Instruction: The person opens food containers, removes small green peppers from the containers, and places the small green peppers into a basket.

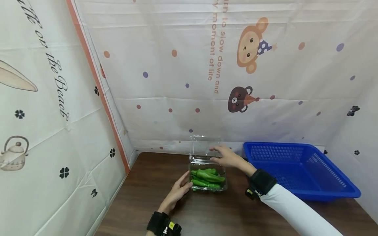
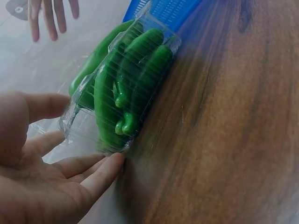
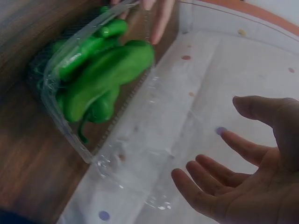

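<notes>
A clear plastic clamshell box [image 1: 223,187] stands on the table with its lid [image 1: 199,147] raised at the back. Several green peppers [image 1: 208,176] lie inside it. Against the box's left side, my left hand [image 1: 177,191] rests with its fingers extended; in the left wrist view its fingertips [image 2: 114,161] touch the plastic. My right hand [image 1: 227,157] hovers near the raised lid, fingers spread and loosely bent. The right wrist view shows that hand [image 3: 247,172] apart from the lid, holding nothing.
A blue plastic basket [image 1: 301,173] stands on the right of the brown wooden table [image 1: 141,193]. Printed white cloth [image 1: 165,75] hangs behind and along the left side. Each wrist wears a black band [image 1: 262,181] with a small camera.
</notes>
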Available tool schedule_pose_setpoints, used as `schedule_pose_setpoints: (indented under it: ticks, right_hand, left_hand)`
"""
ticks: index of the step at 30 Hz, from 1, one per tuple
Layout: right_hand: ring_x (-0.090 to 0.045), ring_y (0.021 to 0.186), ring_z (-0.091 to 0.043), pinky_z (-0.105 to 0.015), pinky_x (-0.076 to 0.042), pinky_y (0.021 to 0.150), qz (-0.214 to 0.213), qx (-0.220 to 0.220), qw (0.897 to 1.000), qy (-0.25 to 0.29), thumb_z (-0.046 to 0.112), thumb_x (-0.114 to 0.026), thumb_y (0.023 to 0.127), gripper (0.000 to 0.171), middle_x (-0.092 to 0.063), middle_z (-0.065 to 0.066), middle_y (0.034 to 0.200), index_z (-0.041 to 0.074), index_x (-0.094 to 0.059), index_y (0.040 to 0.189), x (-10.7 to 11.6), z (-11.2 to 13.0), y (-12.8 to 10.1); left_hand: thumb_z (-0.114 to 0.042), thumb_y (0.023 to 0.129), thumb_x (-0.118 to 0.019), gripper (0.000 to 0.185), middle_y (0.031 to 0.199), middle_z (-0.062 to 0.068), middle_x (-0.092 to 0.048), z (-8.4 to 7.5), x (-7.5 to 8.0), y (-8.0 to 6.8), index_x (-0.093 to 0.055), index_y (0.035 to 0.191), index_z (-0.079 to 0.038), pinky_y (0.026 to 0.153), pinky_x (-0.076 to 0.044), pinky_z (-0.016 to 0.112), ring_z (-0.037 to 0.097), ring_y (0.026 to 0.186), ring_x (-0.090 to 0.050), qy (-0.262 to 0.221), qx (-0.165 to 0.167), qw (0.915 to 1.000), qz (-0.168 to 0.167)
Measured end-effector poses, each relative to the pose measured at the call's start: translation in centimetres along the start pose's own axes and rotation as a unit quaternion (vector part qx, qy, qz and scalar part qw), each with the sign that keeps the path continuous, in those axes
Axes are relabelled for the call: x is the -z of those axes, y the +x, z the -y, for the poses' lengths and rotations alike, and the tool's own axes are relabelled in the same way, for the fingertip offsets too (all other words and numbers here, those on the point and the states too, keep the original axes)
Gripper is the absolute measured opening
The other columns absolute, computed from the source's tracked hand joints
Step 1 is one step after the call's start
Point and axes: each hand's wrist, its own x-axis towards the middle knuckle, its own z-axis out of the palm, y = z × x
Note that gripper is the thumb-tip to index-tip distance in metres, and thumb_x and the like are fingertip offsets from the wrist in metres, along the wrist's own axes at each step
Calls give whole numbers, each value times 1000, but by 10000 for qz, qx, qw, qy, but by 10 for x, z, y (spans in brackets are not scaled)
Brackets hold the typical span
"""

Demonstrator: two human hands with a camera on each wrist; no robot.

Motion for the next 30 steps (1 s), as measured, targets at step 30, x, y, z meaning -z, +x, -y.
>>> schedule_pose_setpoints:
  ticks: [30]
  right_hand:
    - [-71,105,-30,-46,-61,82,158,-479,9953,-821,8,-80,87,45,-73,-15,121,7,-68,131,-87,-21,1]
  left_hand:
    - [-25,108,-54,65,164,30,-26,-3,3,10,-24,164,-17,119,-40,58,45,145,-41,-121,108,9999,50]
